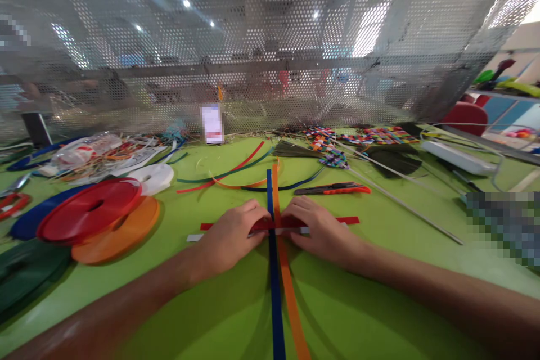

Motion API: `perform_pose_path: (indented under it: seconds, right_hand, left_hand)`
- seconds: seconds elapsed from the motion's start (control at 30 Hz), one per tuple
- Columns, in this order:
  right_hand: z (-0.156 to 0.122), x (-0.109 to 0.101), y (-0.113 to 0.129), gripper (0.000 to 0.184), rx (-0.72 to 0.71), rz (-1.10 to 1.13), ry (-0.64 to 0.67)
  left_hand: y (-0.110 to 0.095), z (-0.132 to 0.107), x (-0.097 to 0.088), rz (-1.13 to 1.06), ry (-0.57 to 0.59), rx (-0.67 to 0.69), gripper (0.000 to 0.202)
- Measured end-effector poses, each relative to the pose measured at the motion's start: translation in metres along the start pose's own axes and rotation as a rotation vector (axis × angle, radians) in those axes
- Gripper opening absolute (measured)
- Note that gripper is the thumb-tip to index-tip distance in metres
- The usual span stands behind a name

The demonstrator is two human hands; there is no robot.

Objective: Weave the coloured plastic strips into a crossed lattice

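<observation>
A dark blue strip and an orange strip run lengthwise side by side on the green table. Across them lie a red strip and, just nearer to me, a white strip. My left hand is closed, fingertips pinching the red and white strips just left of the crossing. On the right of it, my right hand pinches the same two strips. The fingers partly hide the crossing, so the exact over-and-under order cannot be made out.
Coiled rolls of red, orange and dark green strip lie at left. Beyond my hands are loose strips and a utility knife. Woven pieces and a thin stick lie right. A perforated metal screen closes the back.
</observation>
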State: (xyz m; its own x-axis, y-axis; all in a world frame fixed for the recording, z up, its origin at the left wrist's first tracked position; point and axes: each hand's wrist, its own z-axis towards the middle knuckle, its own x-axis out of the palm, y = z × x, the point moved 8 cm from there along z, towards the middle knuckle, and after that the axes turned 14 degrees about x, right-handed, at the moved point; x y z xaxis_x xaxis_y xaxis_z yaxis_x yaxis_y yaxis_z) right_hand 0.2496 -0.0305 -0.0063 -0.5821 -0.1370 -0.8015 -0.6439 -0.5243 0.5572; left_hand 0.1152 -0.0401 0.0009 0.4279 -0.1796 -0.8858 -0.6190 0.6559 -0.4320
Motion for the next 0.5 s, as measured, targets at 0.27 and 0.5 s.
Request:
perform_pose_path:
  seconds: [0.27, 0.5]
  right_hand:
    - [-0.0021, -0.0017, 0.0034, 0.023, -0.023, -0.025, -0.032]
    - [-0.0027, -0.0029, 0.0056, 0.027, -0.028, -0.010, -0.034]
  left_hand:
    - [-0.0020, 0.0014, -0.0030, 0.030, -0.016, 0.015, 0.014]
    - [-0.0012, -0.0009, -0.0038, -0.018, -0.029, -0.045, 0.017]
